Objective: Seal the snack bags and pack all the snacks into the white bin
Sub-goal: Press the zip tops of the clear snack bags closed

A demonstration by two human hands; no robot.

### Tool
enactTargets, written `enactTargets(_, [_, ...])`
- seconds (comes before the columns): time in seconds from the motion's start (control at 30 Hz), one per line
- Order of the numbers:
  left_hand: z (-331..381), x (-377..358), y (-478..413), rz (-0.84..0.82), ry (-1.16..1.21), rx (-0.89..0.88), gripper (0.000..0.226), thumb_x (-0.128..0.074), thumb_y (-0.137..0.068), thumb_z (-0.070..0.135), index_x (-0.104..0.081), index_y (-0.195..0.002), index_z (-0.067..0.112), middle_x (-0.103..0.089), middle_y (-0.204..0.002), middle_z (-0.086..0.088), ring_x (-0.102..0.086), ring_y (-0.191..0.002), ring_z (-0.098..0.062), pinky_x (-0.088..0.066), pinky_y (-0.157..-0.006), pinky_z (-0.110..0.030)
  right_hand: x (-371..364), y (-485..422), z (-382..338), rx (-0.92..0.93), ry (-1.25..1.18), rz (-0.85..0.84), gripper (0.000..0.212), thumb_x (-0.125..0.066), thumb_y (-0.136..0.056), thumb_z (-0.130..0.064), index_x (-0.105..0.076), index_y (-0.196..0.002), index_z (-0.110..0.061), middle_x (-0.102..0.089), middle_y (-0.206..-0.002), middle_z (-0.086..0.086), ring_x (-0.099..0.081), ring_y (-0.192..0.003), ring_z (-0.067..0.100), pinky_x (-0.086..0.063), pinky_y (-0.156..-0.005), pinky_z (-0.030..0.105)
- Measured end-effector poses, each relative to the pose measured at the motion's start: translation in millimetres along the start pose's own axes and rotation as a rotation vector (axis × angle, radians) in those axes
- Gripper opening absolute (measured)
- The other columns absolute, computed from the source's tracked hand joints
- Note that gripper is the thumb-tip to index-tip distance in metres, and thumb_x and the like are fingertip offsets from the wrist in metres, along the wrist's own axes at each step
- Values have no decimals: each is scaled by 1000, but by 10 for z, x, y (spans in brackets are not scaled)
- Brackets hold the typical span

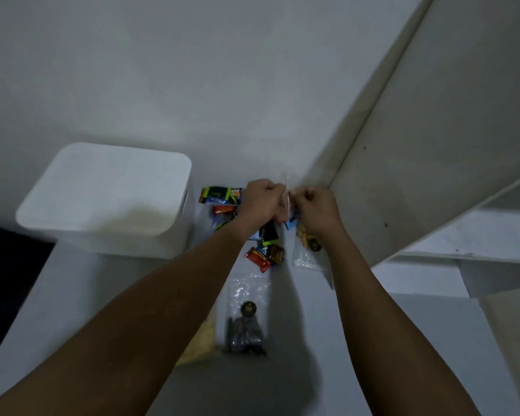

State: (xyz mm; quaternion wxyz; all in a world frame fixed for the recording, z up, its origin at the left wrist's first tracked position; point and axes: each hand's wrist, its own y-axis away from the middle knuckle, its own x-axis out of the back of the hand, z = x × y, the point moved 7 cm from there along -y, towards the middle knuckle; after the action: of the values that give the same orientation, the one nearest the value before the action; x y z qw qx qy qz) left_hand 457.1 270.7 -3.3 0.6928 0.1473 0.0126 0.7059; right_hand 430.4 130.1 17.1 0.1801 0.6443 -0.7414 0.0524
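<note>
Head view, dim light, some blur. Left hand (263,202) and right hand (311,207) are both closed in a pinch on the top edge of a clear zip bag (308,253), raised off the white table (282,385); the bag hangs below the right hand, with yellowish snack pieces and something dark inside. Judged step: pressing the zip strip shut. To do it well: keep the two lips aligned, start the pinch at one end and run thumb and forefinger along the full strip, press out excess air first, and keep the contents hanging clear of the seal line. Whether the strip is already partly closed cannot be told. The white bin (108,199) stands to the left, well apart from the hands; nothing shows inside it from here. On the table: a scatter of wrapped snack bars (222,199) just left of the hands, a red wrapped bar (260,258) nearer, and a second clear bag with dark round snacks (246,322) lying flat, seal state unclear.
</note>
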Motion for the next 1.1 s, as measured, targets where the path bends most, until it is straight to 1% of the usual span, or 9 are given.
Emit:
enactTargets(0.13, [207, 502, 264, 58, -154, -113, 26, -65, -77, 26, -62, -58, 9, -69, -58, -4, -68, -59, -27, -60, -63, -42, -158, 234, -406, 95, 298, 23, 26, -53, -99, -17, -68, -82, -4, -69, -74, 9, -65, -64, 23, -59, -63, 40])
enactTargets(0.23, [352, 814, 416, 45, -127, -152, 28, -68, -84, 32, -61, -67, 11, -66, -67, -2, -65, -64, -22, -56, -65, -35, -281, 389, -734, 122, 319, 7, 24, -51, -102, -16, -67, -92, -1, -71, -84, 8, -69, -68, 18, -54, -54, 21])
enactTargets(0.3, [441, 1054, 489, 60, -73, -185, 21, -66, -91, 35, -65, -88, 15, -64, -86, 3, -60, -79, -10, -46, -71, -24, -368, 491, -923, 142, 283, -49, 21, -50, -102, -13, -67, -94, -3, -73, -85, 8, -72, -68, 21, -51, -52, 20])
enactTargets(0.4, [589, 1388, 594, 14, 33, -252, 29, -62, -95, 30, -65, -120, 17, -64, -114, 4, -58, -102, -8, -41, -86, -18, -466, 674, -1276, 222, 321, -144, 21, -50, -102, -14, -67, -95, -6, -73, -81, 5, -73, -67, 21, -48, -50, 20])
enactTargets(0.47, [706, 1538, 689, -36, 81, -284, 27, -64, -95, 27, -68, -119, 16, -66, -111, 2, -63, -97, -12, -46, -77, -12, -522, 807, -1526, 250, 355, -226, 20, -51, -102, -15, -68, -95, -6, -72, -79, 3, -71, -66, 19, -47, -48, 16])
enactTargets(0.57, [905, 1778, 829, -12, 127, -333, 18, -68, -92, 25, -70, -104, 12, -66, -97, 2, -61, -78, -12, -46, -60, -10, -553, 944, -1865, 292, 439, -265, 20, -53, -101, -16, -69, -95, -6, -72, -78, 3, -70, -62, 12, -50, -54, 23])
enactTargets(0.83, [1372, 2029, 1124, -29, 131, -472, 8, -65, -94, 23, -72, -93, 19, -67, -87, 4, -55, -73, -10, -47, -66, -19, -684, 1194, -2461, 479, 393, -210, 23, -64, -94, -33, -72, -94, -11, -74, -82, 2, -72, -70, 11, -53, -65, 26])
enactTargets(1.0, [1507, 2081, 1254, -23, 138, -480, 12, -61, -97, 21, -71, -90, 22, -69, -84, 13, -60, -73, 4, -45, -71, -17, -750, 1249, -2617, 544, 463, -173, 15, -64, -95, -24, -71, -90, -13, -72, -77, 2, -67, -66, 6, -48, -63, 24])
enactTargets(1.1, [1523, 2104, 1289, 23, 156, -490, 11, -61, -96, 19, -72, -95, 15, -71, -89, 7, -60, -74, 8, -46, -75, -18, -773, 1292, -2652, 580, 514, -120, 17, -60, -98, -23, -69, -90, -12, -70, -79, 5, -60, -65, 10, -44, -61, 25])
